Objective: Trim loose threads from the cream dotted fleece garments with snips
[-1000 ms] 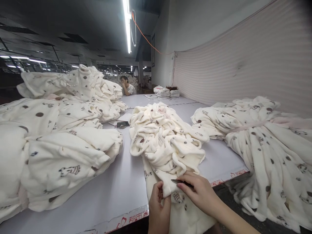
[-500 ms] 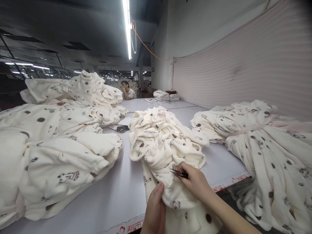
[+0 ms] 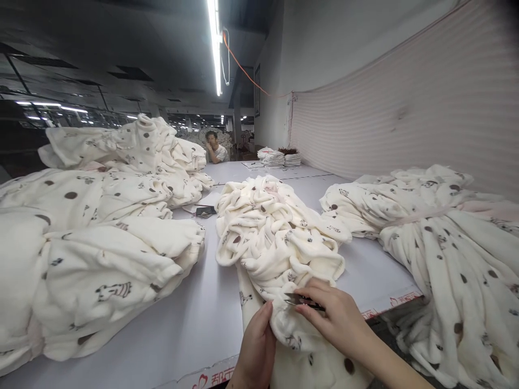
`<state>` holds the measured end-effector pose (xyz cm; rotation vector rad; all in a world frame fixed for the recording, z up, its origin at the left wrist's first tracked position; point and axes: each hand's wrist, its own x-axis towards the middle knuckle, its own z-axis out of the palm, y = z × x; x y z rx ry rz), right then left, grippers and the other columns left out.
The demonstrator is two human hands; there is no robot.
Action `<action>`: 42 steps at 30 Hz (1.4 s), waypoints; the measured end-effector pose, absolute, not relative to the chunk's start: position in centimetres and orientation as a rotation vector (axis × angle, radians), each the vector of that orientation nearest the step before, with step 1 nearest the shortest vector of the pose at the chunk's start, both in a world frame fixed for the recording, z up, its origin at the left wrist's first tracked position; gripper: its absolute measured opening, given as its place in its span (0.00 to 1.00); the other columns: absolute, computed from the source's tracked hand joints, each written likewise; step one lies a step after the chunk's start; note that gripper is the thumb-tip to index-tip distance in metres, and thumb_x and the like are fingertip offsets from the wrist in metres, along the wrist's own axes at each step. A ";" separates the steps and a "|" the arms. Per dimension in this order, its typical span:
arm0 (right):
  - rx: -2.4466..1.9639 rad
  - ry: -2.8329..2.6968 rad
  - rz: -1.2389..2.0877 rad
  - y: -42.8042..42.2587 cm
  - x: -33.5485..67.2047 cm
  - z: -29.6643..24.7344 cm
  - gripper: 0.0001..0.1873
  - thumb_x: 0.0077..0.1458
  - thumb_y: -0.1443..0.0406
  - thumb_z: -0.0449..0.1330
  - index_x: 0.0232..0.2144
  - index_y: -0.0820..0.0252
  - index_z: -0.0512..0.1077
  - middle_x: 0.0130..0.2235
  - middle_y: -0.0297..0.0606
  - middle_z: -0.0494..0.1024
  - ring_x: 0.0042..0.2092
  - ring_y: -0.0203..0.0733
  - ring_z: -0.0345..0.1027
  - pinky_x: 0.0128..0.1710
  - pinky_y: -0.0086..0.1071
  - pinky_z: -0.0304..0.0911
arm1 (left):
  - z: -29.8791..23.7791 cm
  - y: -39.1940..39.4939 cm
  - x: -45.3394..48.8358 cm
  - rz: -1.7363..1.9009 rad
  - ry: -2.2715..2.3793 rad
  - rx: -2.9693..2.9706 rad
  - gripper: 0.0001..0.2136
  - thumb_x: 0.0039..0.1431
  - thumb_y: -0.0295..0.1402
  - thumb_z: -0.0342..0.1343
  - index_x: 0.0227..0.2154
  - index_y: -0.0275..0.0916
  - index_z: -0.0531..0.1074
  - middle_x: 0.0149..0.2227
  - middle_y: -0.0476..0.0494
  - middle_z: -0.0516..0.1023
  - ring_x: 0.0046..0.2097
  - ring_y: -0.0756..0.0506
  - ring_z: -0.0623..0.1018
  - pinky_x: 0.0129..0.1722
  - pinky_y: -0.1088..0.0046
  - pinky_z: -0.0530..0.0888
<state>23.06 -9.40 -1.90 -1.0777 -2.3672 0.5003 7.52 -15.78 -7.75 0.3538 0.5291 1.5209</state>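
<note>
White fleecy fabric (image 3: 279,243) with brown dots and small animal prints lies bunched in front of me, part of it hanging over the table's near edge. My left hand (image 3: 256,343) grips a fold of this fabric near that edge, thumb on top and fingers hidden behind. Just right of it, my right hand (image 3: 330,313) holds small black thread snips (image 3: 306,301) between thumb and fingers. The snips' blades point left, parted slightly, over the fabric close to my left thumb.
Large heaps of the same fabric lie left (image 3: 109,275) and right (image 3: 438,248) on the white table (image 3: 194,319). A dark flat object (image 3: 205,212) rests beside the middle pile. Folded stacks (image 3: 271,158) stand at the back, where a person (image 3: 217,151) sits.
My right hand has turned and moved slightly right and down with the snips, whose blades now show more parted. My left hand stays on the fabric. The view has shifted a little.
</note>
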 end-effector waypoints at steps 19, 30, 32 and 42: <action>-1.144 -2.322 0.508 -9.4 23.3 -2.1 0.11 0.58 0.59 0.54 0.38 0.48 0.75 0.38 0.33 0.78 0.40 0.42 0.71 0.37 0.32 0.64 | -6.7 -16.1 7.9 1.420 0.674 0.641 0.12 0.53 0.32 0.60 0.41 0.38 0.74 0.40 0.42 0.80 0.48 0.41 0.74 0.50 0.65 0.67; -1.069 -2.339 0.408 -10.7 24.3 -1.7 0.11 0.58 0.60 0.55 0.42 0.52 0.73 0.40 0.37 0.76 0.41 0.44 0.70 0.39 0.34 0.63 | -6.1 -15.8 8.3 1.417 0.611 0.583 0.10 0.59 0.31 0.54 0.41 0.37 0.76 0.39 0.42 0.79 0.46 0.45 0.74 0.47 0.70 0.67; -1.075 -2.330 0.430 -10.4 24.1 -1.7 0.11 0.59 0.60 0.53 0.39 0.51 0.74 0.37 0.35 0.77 0.39 0.43 0.71 0.37 0.33 0.63 | -6.0 -16.0 8.3 1.411 0.635 0.606 0.09 0.59 0.31 0.54 0.40 0.37 0.77 0.39 0.42 0.79 0.46 0.44 0.74 0.47 0.70 0.67; -1.089 -2.077 0.955 -10.7 25.8 -3.1 0.14 0.59 0.55 0.51 0.41 0.55 0.69 0.37 0.35 0.76 0.38 0.42 0.69 0.37 0.31 0.63 | -5.5 -10.1 8.3 1.390 0.652 0.772 0.13 0.55 0.35 0.57 0.43 0.38 0.75 0.46 0.41 0.78 0.52 0.40 0.72 0.54 0.63 0.64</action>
